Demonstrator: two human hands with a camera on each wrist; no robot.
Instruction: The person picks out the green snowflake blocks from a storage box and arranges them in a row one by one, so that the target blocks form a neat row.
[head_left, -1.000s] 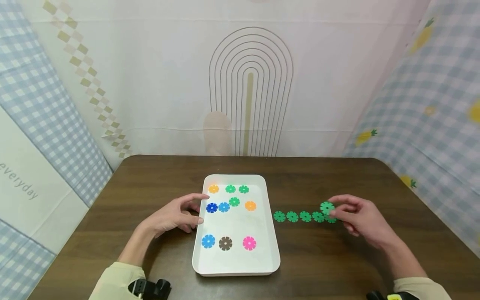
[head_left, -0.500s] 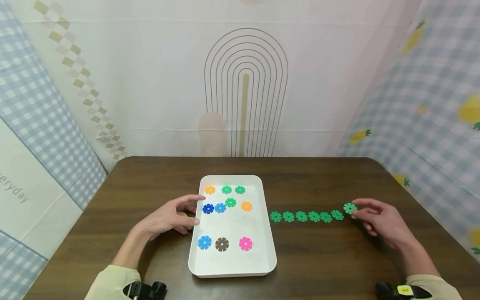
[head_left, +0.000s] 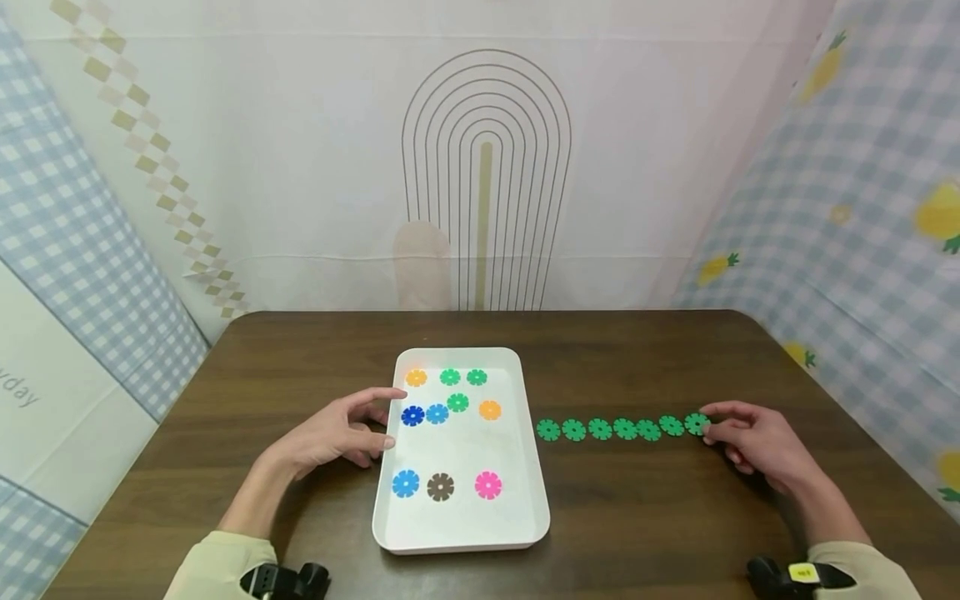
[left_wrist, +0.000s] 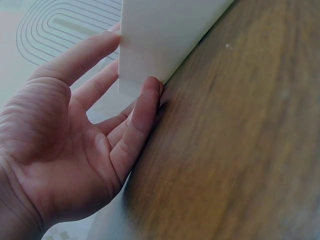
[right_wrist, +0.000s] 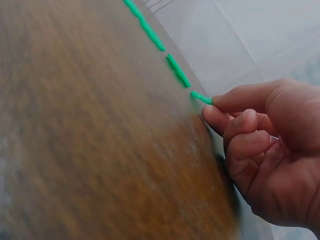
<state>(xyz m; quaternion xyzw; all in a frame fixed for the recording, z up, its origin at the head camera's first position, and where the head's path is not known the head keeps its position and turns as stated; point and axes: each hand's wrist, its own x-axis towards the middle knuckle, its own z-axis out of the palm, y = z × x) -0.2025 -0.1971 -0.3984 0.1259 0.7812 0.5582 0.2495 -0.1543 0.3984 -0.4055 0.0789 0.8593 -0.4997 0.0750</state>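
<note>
A white tray [head_left: 461, 525] holds several notched discs: green, orange, blue, a brown one [head_left: 441, 487] and a pink one [head_left: 488, 485]. The left hand [head_left: 333, 433] touches the tray's left rim with thumb and fingertips; in the left wrist view that hand [left_wrist: 75, 145] rests at the tray's side wall [left_wrist: 150, 45]. Right of the tray runs a row of green discs [head_left: 600, 429] on the table. At its far right end the right hand [head_left: 761, 442] pinches a green disc [head_left: 696, 424]. The right wrist view shows the hand [right_wrist: 280, 150] with that disc [right_wrist: 201, 97] tilted at the table surface.
The brown wooden table [head_left: 637, 517] carries the tray and the row. A white patterned cloth [head_left: 315, 167] hangs behind the table, and blue checked cloths hang at both sides. Each wrist wears a black device.
The right hand has moved right with its green disc, from above the row to the row's right end, and lowered it there. The left hand stays at the tray rim. The head view has shifted slightly.
</note>
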